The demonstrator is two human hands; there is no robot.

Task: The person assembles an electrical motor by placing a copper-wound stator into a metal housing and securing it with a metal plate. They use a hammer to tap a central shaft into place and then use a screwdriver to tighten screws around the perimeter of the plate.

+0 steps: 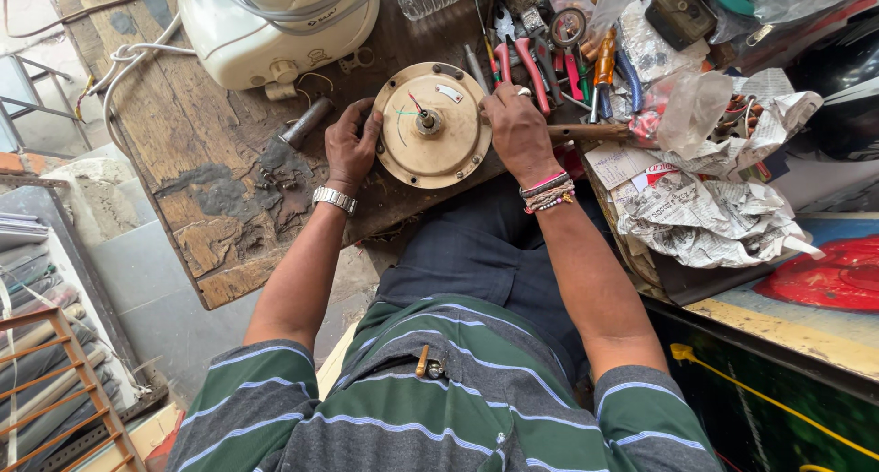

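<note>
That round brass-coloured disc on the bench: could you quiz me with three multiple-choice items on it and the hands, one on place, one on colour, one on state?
1. Where does the round disc lie?
A. on the worn wooden bench
B. on the crumpled newspaper
C. on the person's lap

2. What colour are the plier handles behind the disc?
A. blue
B. red
C. yellow

3. How do the hands meet the disc?
A. one lifts it
B. neither touches it
C. the left hand and right hand grip opposite edges

Answers:
1 A, bare wood shows all round the disc.
2 B, the handles show red.
3 C, one hand sits on each side of the rim.
</note>
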